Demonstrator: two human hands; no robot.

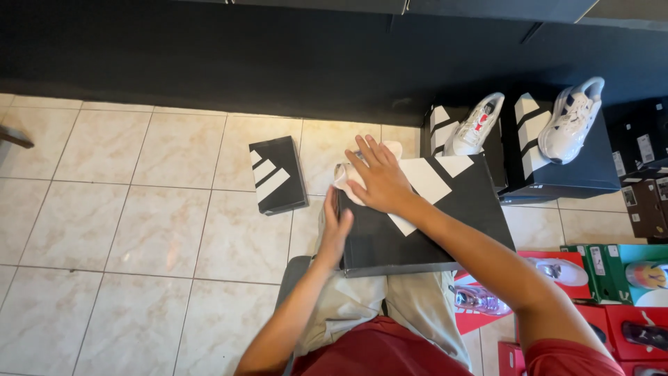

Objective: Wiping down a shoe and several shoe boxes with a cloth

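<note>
Black shoebox (424, 216): lies across the person's lap, lid up, white slanted stripes on top; lid down, contents hidden.
White cloth (346, 177): bunched at the far left corner of the black shoebox lid, part under the right hand.
Right hand (379, 179): palm down on the white cloth and lid, fingers spread and flat, pressing rather than gripping; nothing enclosed.
Left hand (336, 230): set against the left end wall of the black shoebox, fingers extended upward along the edge, thumb side toward the lid; steadying contact, no closed grasp.
Loose lid (277, 174): black with white stripes, flat on the tiled floor (139, 230), left of the lap box, well apart from both hands.
Display boxes (557, 153): two black ones against the dark wall, each with a white sneaker (572, 118) standing on top; second sneaker (475, 125) has red accents.
Red box (557, 268): open at right, holds a pale shoe.
Green box (626, 268): beside the red one, contents unclear.
More red boxes (626, 327): lower right, dark shoes partly seen.
</note>
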